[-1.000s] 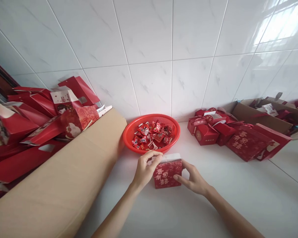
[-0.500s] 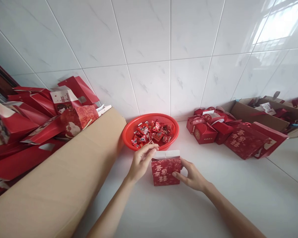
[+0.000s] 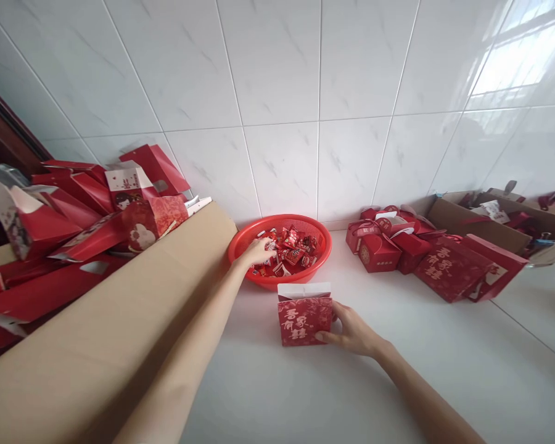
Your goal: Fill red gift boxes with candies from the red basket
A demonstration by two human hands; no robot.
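Note:
A small red gift box (image 3: 304, 324) with pale lettering stands upright on the white counter, its white-edged top flap raised. My right hand (image 3: 351, 330) grips it by the right side, thumb on the front and the other fingers partly hidden behind. Behind the box sits a red plastic basket (image 3: 282, 285) holding many wrapped candies (image 3: 293, 254). My left hand (image 3: 258, 251) is inside the basket at its left part, fingers stretched over the candies; the undersides of the fingertips are hidden.
A large cardboard box (image 3: 166, 271) full of red paper boxes (image 3: 87, 225) stands at the left. To the right are several closed red boxes (image 3: 380, 253), red bags (image 3: 453, 268) and an open carton (image 3: 481, 228). A tiled wall (image 3: 282, 160) rises behind.
My left hand has moved away from the gift box's top, forward and slightly left into the candy basket. My right hand still holds the gift box in nearly the same place.

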